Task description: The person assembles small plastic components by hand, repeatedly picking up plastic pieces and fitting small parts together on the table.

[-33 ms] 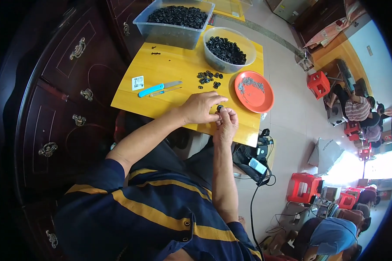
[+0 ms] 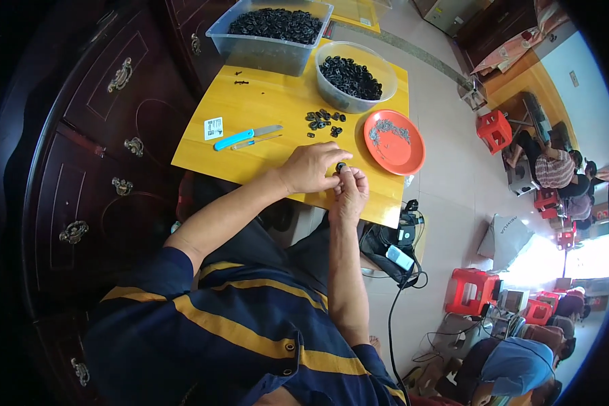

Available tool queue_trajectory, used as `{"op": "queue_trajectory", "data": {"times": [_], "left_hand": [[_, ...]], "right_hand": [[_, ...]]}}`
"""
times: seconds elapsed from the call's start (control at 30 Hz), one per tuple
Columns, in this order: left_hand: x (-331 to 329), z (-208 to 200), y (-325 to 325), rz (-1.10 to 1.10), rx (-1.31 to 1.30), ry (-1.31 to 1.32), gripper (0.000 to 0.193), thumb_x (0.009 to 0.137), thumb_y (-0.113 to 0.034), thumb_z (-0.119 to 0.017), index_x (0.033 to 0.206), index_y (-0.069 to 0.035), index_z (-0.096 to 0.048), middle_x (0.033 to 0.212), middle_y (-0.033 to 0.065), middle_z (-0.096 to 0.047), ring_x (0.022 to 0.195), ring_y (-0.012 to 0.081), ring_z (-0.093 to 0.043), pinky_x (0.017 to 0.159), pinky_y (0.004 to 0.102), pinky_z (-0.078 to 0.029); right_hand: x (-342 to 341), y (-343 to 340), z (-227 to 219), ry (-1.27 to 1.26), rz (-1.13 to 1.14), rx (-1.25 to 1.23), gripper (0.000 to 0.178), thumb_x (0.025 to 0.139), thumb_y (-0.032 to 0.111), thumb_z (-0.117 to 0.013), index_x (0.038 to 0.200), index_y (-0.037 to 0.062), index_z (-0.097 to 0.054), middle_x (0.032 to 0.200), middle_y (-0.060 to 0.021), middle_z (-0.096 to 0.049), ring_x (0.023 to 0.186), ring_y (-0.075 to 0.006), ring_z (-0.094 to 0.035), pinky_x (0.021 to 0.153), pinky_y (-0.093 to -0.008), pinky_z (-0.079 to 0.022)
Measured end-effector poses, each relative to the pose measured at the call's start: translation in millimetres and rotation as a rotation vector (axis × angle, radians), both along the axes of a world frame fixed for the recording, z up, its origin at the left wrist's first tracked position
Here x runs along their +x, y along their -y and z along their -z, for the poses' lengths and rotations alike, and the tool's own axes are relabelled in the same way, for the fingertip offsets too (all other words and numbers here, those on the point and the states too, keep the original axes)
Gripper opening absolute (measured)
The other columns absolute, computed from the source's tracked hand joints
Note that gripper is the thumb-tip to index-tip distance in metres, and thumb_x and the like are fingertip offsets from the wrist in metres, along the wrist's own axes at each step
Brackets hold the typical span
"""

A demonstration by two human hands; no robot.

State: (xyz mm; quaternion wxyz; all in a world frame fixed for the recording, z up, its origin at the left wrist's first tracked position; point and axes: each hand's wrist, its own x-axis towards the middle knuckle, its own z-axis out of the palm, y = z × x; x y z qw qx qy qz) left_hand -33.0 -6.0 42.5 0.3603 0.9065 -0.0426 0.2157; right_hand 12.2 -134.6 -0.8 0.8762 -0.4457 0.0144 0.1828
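In front of me, over the near edge of the yellow table, my two hands meet. My right hand (image 2: pixel 351 193) pinches a small black plastic piece (image 2: pixel 341 166) between thumb and fingers. Close beside it is my left hand (image 2: pixel 308 168), its thumb and forefinger spread apart around the piece; whether its fingertips touch the piece I cannot tell. Just beyond my hands lies a loose group of similar black pieces (image 2: pixel 322 120). An orange-red plate (image 2: pixel 404 164) with small grey bits on it stands to the right.
A blue-handled knife (image 2: pixel 235 140) and a thin pointed tool (image 2: pixel 256 141) lie left on the table (image 2: pixel 203 155), near a white label (image 2: pixel 213 128). Behind stand a clear bin (image 2: pixel 267 57) and a round tub (image 2: pixel 345 101), both holding black pieces. Dark drawers (image 2: pixel 95 169) flank the left.
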Motion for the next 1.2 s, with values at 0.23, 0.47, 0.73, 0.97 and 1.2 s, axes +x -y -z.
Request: {"op": "queue_trajectory", "data": {"times": [0.23,0.47,0.73,0.97,1.2], "left_hand": [[-2,8,4,-0.056,0.044,0.048,0.030,0.076,-0.013,-0.071,0.105,-0.005,-0.069,0.099,0.0104,-0.067,0.092,0.0282,-0.066,0.079,0.0371,-0.054],[-2,8,-4,0.006,-0.046,-0.013,0.029,0.076,-0.013,-0.072,0.104,-0.004,-0.069,0.101,0.0112,-0.068,0.094,0.0290,-0.066,0.081,0.0376,-0.054],[-7,4,-5,-0.043,-0.039,-0.027,0.027,0.076,-0.014,-0.073,0.101,-0.005,-0.069,0.098,0.0107,-0.069,0.091,0.0284,-0.067,0.078,0.0373,-0.054],[-4,12,-8,-0.022,0.034,0.034,0.023,0.076,-0.014,-0.073,0.096,-0.005,-0.070,0.091,0.0113,-0.070,0.085,0.0298,-0.067,0.074,0.0380,-0.054],[-1,15,-8,-0.006,0.048,0.082,0.019,0.078,-0.014,-0.071,0.095,-0.005,-0.070,0.090,0.0115,-0.070,0.084,0.0297,-0.067,0.073,0.0380,-0.055]], "right_hand": [[-4,-3,6,-0.040,0.003,0.064,0.008,0.091,0.008,-0.065,0.093,0.0083,-0.057,0.079,0.0017,-0.058,0.062,-0.0049,-0.047,0.055,-0.0187,-0.038],[3,1,5,-0.066,-0.046,0.040,0.008,0.092,0.010,-0.065,0.095,0.0093,-0.057,0.082,0.0022,-0.060,0.065,-0.0038,-0.051,0.058,-0.0178,-0.040],[3,-3,7,-0.018,-0.030,0.013,0.007,0.091,0.007,-0.064,0.094,0.0081,-0.057,0.084,-0.0003,-0.062,0.066,-0.0052,-0.052,0.058,-0.0175,-0.041],[-1,-3,3,-0.032,-0.030,0.028,0.007,0.090,0.004,-0.063,0.092,0.0059,-0.057,0.083,-0.0019,-0.060,0.062,-0.0061,-0.047,0.055,-0.0183,-0.039],[1,1,9,0.026,-0.051,0.036,0.010,0.089,0.006,-0.066,0.091,0.0082,-0.057,0.078,0.0004,-0.059,0.062,-0.0060,-0.052,0.056,-0.0178,-0.045]]}}
